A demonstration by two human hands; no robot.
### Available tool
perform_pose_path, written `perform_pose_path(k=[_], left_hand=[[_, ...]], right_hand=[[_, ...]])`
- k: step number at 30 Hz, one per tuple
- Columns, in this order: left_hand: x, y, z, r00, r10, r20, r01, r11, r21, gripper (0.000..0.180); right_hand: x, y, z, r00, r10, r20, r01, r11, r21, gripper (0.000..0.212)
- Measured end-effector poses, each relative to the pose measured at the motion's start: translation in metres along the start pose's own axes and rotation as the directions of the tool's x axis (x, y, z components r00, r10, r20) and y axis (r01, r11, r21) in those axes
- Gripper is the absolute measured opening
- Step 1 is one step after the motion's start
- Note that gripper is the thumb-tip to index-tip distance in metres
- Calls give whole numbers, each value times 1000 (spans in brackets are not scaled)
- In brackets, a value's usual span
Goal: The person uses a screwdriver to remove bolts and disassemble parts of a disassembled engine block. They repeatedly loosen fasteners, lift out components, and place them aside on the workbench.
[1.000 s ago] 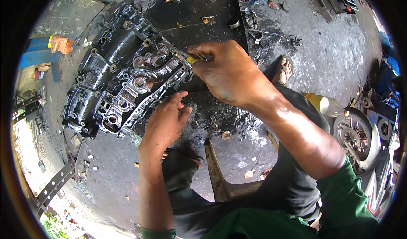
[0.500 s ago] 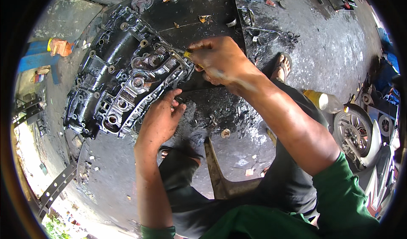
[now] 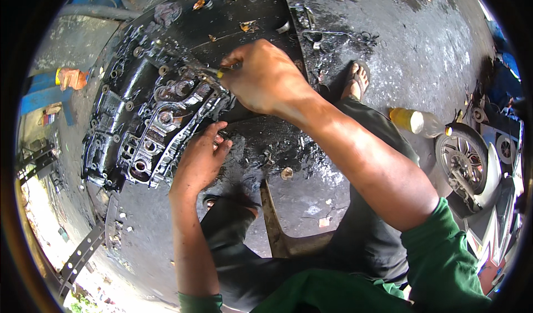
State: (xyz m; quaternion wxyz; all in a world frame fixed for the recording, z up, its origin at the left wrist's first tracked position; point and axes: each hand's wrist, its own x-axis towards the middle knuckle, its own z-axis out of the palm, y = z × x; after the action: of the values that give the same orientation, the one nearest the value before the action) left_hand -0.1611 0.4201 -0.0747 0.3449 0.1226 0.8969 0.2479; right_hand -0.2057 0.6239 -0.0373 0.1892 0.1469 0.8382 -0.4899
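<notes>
some right fingers (image 3: 235, 54) grip yellow handle (image 3: 220, 74) beside oily casting (image 3: 147, 116)

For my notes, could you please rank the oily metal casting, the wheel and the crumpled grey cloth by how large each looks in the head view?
1. Oily metal casting
2. Wheel
3. Crumpled grey cloth

Black and silver engine casting (image 3: 145, 113), green sleeve (image 3: 444, 252), grey floor (image 3: 400, 63), perhaps yellow tool handle (image 3: 220, 74)

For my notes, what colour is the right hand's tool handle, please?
The tool handle shows yellow where visible; head view.
</notes>
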Motion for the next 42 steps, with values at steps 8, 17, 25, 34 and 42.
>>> perform_pose_path(k=[8,17,25,34,42], left_hand=[[-8,12,-4,999,-5,49,0,994,106,34],[2,1,-1,977,213,-13,-209,968,140,36],[2,9,-13,1000,-9,-28,8,1000,-11,47],[59,-3,8,997,-32,-69,-72,-99,-992,30],[56,0,-3,972,-235,-20,-46,-103,-994,20]], right_hand=[[-26,-26,7,994,-110,26,108,993,48,22],[-39,-22,14,928,-371,32,364,884,-295,21],[-60,-8,32,937,-334,-98,321,938,-133,28],[-62,7,75,954,-298,-46,270,911,-312,53],[-64,2,82,949,-292,-119,268,946,-183,52]])
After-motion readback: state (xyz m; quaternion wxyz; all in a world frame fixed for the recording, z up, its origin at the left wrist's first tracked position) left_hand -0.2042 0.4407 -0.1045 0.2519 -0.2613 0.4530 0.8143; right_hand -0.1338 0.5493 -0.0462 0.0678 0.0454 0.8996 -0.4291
